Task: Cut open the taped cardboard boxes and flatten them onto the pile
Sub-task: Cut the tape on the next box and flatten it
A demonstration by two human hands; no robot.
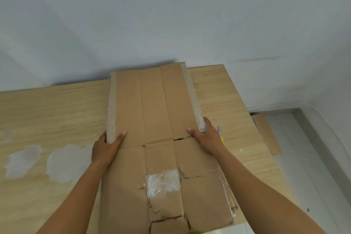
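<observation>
Both hands (106,146) grip flattened cardboard's (155,104) edges.

L grip (106,148), R grip (207,137) fwd, both clamped.

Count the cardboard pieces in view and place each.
2. One flattened box on the table, held by the left hand and right hand; one cardboard piece on the floor beside the table's right edge. More may lie hidden underneath.
</observation>
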